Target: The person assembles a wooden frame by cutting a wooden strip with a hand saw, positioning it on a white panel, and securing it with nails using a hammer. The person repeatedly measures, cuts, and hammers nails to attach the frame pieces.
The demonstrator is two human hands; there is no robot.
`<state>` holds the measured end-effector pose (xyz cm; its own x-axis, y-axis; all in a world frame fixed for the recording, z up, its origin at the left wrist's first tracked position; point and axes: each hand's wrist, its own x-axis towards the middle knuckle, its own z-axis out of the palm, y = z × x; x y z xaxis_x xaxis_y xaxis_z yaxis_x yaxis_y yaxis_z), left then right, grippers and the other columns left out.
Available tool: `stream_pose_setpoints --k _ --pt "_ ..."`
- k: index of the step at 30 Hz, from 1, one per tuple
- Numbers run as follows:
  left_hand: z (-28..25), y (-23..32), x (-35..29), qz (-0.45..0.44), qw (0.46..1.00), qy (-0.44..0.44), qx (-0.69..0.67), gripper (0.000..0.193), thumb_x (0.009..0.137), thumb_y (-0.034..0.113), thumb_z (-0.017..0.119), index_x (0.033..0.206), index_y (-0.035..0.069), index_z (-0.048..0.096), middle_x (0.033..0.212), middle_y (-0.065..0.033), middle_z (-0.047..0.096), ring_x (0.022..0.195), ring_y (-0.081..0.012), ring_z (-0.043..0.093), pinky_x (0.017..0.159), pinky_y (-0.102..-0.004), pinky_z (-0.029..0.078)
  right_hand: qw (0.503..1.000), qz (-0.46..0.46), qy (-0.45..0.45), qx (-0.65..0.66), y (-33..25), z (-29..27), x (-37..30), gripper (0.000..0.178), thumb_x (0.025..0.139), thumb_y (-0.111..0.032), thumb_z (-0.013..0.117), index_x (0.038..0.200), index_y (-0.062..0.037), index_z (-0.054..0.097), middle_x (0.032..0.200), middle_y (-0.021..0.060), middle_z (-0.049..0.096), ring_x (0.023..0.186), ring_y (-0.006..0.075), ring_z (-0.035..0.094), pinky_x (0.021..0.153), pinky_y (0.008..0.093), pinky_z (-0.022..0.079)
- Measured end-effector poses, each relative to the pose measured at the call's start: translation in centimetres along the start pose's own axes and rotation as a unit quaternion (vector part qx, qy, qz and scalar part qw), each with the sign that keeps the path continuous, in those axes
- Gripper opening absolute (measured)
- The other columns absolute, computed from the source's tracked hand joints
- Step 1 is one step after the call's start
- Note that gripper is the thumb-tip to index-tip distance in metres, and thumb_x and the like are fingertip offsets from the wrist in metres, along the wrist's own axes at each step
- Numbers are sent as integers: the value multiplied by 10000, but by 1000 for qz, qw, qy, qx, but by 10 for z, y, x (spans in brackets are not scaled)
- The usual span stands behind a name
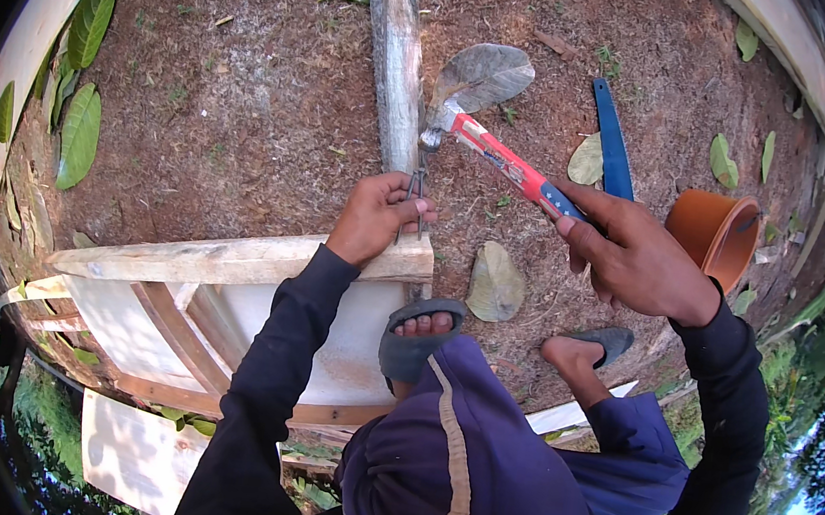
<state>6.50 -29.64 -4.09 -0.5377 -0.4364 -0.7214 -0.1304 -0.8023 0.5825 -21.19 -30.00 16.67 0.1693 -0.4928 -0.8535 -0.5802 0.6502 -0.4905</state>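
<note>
- Two or three nails stand pinched upright in the closed fingers of the left hand, at the wooden plank's end beside the grey post.
- Right hand is wrapped tight round the red-handled hammer, its head just above the nails.
- Judged: nail being set; next calls for a light, square tap, clear of the fingertips.

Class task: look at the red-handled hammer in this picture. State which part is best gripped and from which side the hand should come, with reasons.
Grip the hammer at its dark end grip, where the right hand holds it, coming from the lower right. The handle slants that way, away from the metal head and the left hand pinching nails at the wooden rail.
</note>
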Motion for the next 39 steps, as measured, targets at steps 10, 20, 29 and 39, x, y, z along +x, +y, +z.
stream_pose_setpoints --k 10,20,29,39 --pt "4 2 -1 -9 1000 7 9 188 992 30 623 1156 -62 628 1079 -158 729 993 -216 741 820 -287 594 997 -27 -36 -63 3 -9 10 464 1099 -258 487 1512 -48 460 756 49 590 527 102 545 504 297 475" --pt "5 -1 0 -16 1000 15 -3 190 984 28 635 1139 -81 630 1056 -164 731 977 -225 746 840 -292 605 998 -11 -5 -54 -7 -18 20 451 1100 -257 486 1507 -60 479 746 34 588 507 81 522 481 273 452" --pt "5 0 -2 -10 1000 24 -5 159 991 4 621 1108 -103 623 1043 -183 733 966 -232 748 828 -302 622 992 -4 124 -15 -38 -33 15 471 1093 -263 505 1520 -66 484 747 24 586 524 67 518 483 250 426" --pt "5 2 -1 -12 1000 24 6 137 988 -9 617 1077 -112 626 1026 -180 737 956 -228 749 827 -303 625 997 30 36 -56 -25 -24 16 465 1099 -292 496 1498 -53 504 734 26 567 510 75 510 475 258 427"
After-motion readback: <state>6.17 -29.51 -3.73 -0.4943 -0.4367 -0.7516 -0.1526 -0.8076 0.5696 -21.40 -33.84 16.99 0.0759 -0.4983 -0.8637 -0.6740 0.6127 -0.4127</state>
